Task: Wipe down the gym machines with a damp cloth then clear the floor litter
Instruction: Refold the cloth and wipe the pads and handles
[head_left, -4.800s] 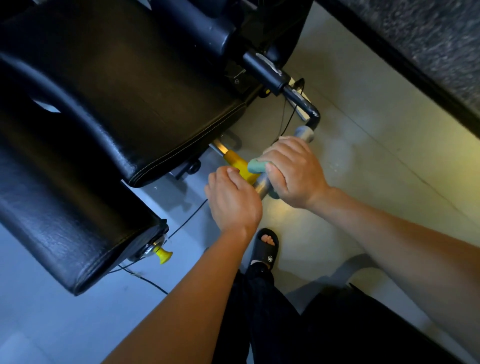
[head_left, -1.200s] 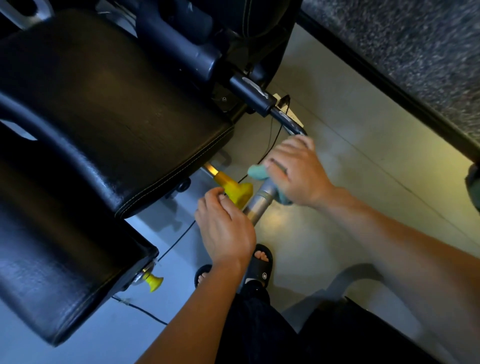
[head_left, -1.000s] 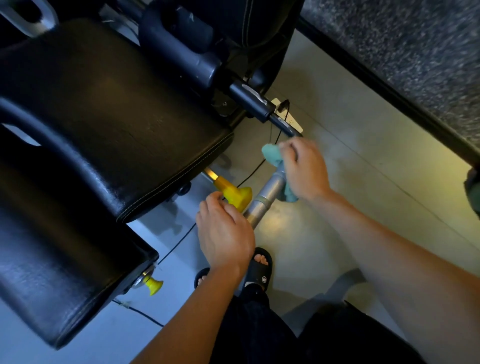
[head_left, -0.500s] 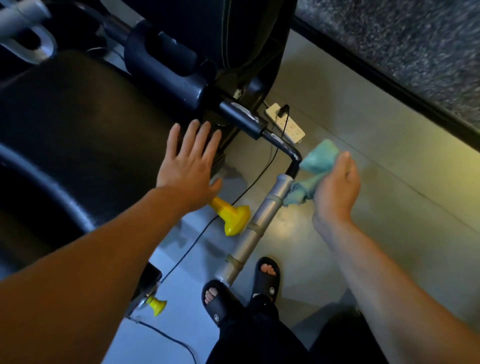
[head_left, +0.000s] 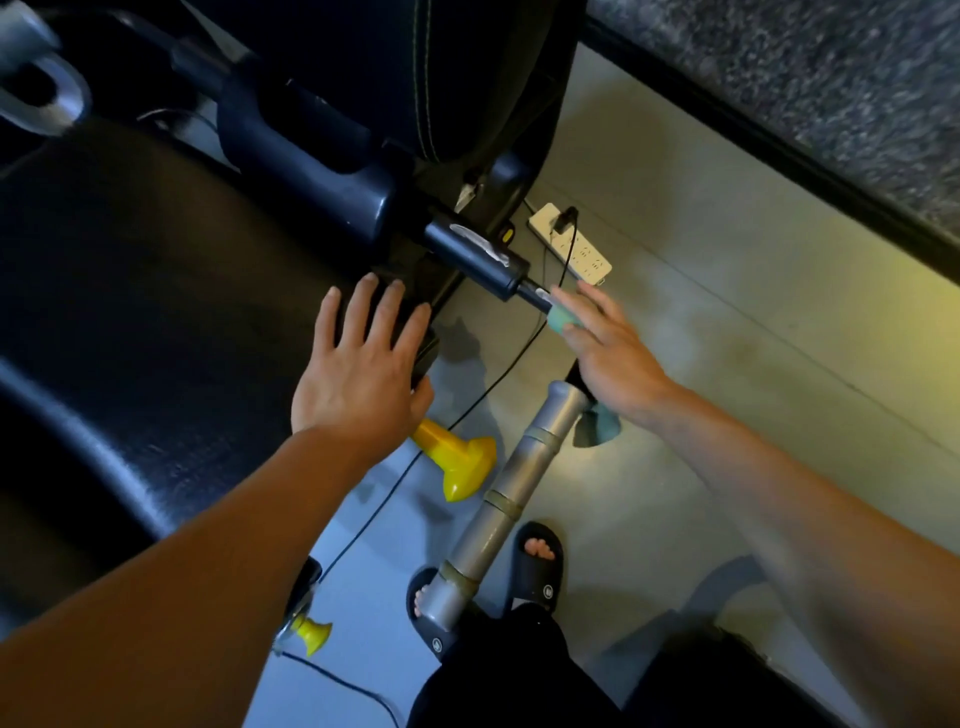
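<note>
Head view shows the left hand (head_left: 358, 379) lying flat with spread fingers on the black seat pad (head_left: 156, 312), probably for support. The right hand (head_left: 608, 353) presses the green cloth (head_left: 561, 318) around the thin black bar (head_left: 535, 297) to wipe it, above the silver handle (head_left: 514, 488).

Single head-worn wide-angle view, looking steeply down, close over machine seat (head_left: 156, 312) and floor (head_left: 701, 364)

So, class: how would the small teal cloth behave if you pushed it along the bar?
The small teal cloth probably stays floppy: it bunches under the right hand and a corner hangs below the wrist. It likely moulds around the thin black bar. It looks light for its size.
</note>
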